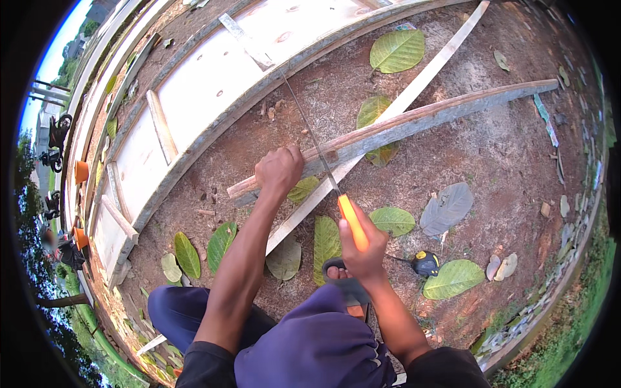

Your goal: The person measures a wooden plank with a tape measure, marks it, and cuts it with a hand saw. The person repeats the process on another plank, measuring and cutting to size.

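Observation:
My left hand [279,169] is closed around the near-left end of a rough wooden plank [427,121], pressing on its upper edge. In my right hand [365,251] is the orange handle of a handsaw [353,223]. The saw's thin blade crosses the plank just right of my left hand and points away toward the upper left. Where the blade meets the wood, I cannot make out how deep it sits. Beneath the plank a longer pale wooden strip [433,68] lies at a slant on the soil.
A large wood-framed panel [194,97] with crosspieces lies at the upper left. Near my right forearm is a black-and-yellow tape measure [425,264]. Large leaves [397,50] are scattered over the brown soil. My sandalled foot [337,270] is by my right wrist.

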`<state>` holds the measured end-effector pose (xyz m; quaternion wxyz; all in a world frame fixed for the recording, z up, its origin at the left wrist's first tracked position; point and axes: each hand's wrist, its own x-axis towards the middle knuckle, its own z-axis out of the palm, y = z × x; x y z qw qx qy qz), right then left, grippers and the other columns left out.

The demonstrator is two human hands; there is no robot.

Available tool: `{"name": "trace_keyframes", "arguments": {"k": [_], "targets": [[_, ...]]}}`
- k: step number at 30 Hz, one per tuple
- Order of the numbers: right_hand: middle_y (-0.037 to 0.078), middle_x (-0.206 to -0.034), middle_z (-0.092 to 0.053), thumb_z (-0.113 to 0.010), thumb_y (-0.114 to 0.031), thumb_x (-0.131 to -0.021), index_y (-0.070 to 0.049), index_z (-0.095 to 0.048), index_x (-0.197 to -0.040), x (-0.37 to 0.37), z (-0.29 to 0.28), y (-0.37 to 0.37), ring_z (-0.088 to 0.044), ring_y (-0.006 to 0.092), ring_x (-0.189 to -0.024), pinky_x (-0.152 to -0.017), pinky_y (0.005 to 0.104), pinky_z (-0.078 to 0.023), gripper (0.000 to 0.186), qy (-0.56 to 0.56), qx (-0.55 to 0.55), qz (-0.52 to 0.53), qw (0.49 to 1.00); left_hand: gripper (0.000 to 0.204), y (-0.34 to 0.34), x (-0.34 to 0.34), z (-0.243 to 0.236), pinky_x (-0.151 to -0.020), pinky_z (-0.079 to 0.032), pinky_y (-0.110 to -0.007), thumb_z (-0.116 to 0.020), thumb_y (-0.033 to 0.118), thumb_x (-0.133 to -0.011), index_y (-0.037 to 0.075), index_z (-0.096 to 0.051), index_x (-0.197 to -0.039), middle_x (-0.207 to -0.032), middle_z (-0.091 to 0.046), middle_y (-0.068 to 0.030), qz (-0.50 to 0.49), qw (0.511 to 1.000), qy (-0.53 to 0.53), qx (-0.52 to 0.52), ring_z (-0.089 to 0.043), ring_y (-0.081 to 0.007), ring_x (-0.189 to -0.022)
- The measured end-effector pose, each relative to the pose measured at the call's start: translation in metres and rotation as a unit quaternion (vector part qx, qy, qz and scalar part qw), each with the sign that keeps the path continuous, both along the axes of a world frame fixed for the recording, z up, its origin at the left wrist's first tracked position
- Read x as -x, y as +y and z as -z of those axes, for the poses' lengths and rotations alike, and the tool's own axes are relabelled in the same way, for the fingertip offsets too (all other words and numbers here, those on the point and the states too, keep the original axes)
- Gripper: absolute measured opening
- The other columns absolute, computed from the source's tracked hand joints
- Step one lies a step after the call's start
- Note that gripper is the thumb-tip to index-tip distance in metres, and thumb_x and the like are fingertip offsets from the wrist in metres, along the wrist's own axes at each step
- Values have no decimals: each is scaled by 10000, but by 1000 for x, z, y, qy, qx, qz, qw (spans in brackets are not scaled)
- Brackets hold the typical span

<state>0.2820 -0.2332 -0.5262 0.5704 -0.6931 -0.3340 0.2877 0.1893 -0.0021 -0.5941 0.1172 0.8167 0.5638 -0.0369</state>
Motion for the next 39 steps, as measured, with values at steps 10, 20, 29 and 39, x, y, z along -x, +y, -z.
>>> {"name": "trace_keyframes", "arguments": {"k": [10, 20, 29, 39], "targets": [[201, -994, -767, -636, -68, -930, 75, -640, -1317, 5, -15, -127, -789, 235, -843, -712, 343, -621, 412, -53, 2, -38, 998, 556, -1, -8, -18, -794, -574, -536, -406, 347, -972, -39, -752, -771, -841, -731, -291, -56, 998, -2, 14, -731, -449, -778], [193, -873, -737, -664, -125, -957, 53, -644, -1310, 1, 9, 5, -735, 245, -666, -600, 348, -554, 396, -13, -27, -3, 1000, 564, -3, -3, -11, -783, -572, -546, -406, 366, -971, -29, -758, -776, -818, -718, -314, -31, 999, -16, -22, -732, -458, -768], [235, -883, -725, -640, -171, -980, 27, -662, -1277, -8, 3, 36, -753, 338, -758, -674, 397, -578, 358, -8, -27, 7, 1000, 530, -11, -8, 3, -777, -579, -557, -424, 349, -966, -17, -755, -771, -826, -727, -297, 4, 998, -28, -56, -743, -439, -778], [210, -1077, -769, -622, -59, -883, 88, -703, -1228, 19, -8, -142, -760, 245, -990, -908, 344, -576, 384, -28, 54, 10, 998, 556, -14, -11, -23, -847, -569, -550, -387, 358, -974, -21, -783, -879, -916, -736, -304, -73, 996, -27, 41, -735, -468, -860]]}}
